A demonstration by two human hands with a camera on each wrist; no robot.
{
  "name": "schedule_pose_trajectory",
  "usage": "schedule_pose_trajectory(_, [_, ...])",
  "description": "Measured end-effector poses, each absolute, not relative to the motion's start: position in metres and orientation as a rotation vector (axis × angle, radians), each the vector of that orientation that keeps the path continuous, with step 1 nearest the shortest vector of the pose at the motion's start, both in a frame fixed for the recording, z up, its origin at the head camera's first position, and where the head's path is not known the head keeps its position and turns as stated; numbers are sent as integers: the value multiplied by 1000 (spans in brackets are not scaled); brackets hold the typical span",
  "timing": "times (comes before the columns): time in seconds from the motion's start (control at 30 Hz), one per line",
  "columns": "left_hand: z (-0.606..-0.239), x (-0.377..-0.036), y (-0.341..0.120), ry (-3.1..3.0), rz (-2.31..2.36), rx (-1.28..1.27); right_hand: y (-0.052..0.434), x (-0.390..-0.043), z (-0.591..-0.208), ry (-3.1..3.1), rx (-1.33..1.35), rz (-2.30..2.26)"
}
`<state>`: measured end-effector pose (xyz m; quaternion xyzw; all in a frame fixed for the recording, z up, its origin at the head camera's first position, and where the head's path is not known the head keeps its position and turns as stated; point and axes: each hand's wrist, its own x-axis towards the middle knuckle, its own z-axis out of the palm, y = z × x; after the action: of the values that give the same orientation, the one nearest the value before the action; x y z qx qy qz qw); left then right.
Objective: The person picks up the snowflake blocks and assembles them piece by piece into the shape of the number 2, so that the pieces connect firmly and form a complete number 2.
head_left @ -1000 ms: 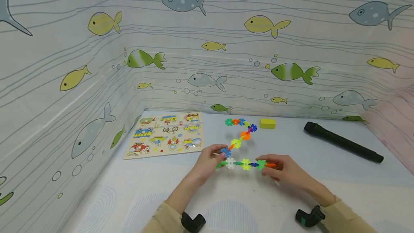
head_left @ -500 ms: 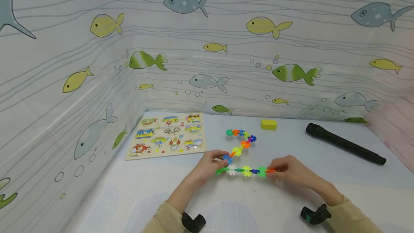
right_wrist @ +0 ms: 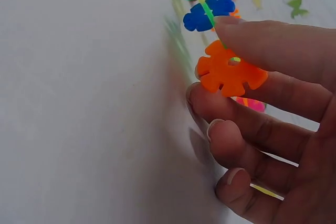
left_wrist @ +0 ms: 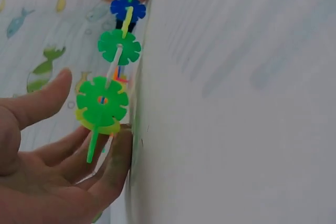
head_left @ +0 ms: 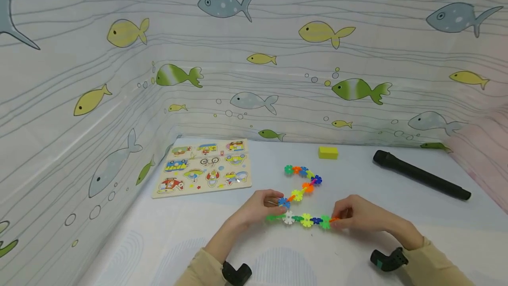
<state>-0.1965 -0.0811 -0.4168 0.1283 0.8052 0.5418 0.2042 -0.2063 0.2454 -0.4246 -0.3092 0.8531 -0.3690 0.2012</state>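
A chain of colourful plastic snowflake discs (head_left: 306, 220) runs in a Z-like bend over the table. My left hand (head_left: 255, 208) is at its left bend, thumb and fingers on either side of a blue disc (head_left: 283, 203). In the left wrist view the thumb stands apart from a green disc (left_wrist: 92, 92), and slightly bent fingers are below and behind it. My right hand (head_left: 361, 214) pinches the orange end disc (right_wrist: 223, 77) between thumb and index finger, the other fingers curled below. The chain's free far end, a teal disc (head_left: 289, 170), points toward the back.
A wooden puzzle board (head_left: 202, 171) with vehicle pictures is at the back left. A yellow block (head_left: 328, 152) is behind the chain, and a black microphone (head_left: 420, 174) is at the right. Fish-patterned cloth (head_left: 301, 69) rises behind the table.
The chain has shifted toward me and slightly right, with both hands coming nearer. My right hand's thumb and index finger have closed on the orange end disc.
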Motion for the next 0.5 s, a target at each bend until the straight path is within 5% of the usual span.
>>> schedule_pose_trajectory(0.5, [-414, -193, -80, 2281, 1387, 438, 250, -207, -421, 2365, -842, -990])
